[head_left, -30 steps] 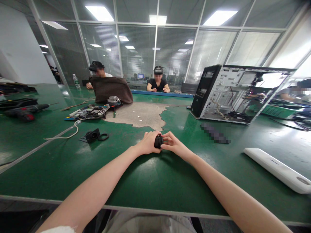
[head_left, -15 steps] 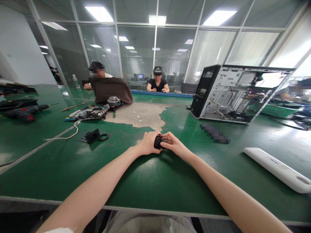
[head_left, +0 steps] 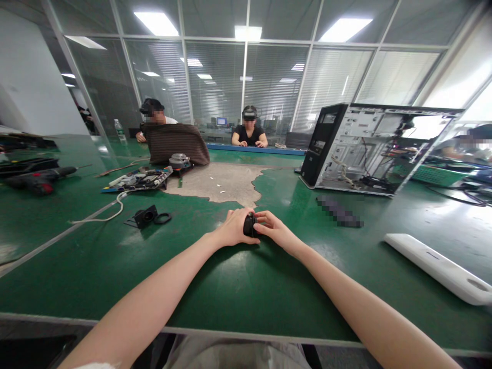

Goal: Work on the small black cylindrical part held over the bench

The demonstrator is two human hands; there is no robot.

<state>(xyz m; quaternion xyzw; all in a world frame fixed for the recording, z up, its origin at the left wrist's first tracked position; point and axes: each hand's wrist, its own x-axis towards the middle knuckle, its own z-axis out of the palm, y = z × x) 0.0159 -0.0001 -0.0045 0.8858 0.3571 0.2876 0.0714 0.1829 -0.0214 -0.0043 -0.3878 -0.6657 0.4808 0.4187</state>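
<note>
Just above the green table (head_left: pixel 246 302), a small black round part (head_left: pixel 249 224) is held between both hands. My left hand (head_left: pixel 235 227) wraps round its left side, with the thumb below it. On the other side, the fingertips of my right hand (head_left: pixel 273 228) press against the part's right edge. Fingers hide much of the part, so its details are unclear. To the left on the table lie a black camera-like piece (head_left: pixel 146 216) and a black ring (head_left: pixel 163 218).
An open computer case (head_left: pixel 361 148) stands at the back right. A white long object (head_left: pixel 438 267) lies at the right. Circuit boards (head_left: pixel 140 179), a drill (head_left: pixel 38 177) and a brown cloth (head_left: pixel 175 141) are at the left. Two people sit across the table.
My left thumb has shifted slightly to the right beneath the black part. Both hands otherwise keep nearly the same place and hold.
</note>
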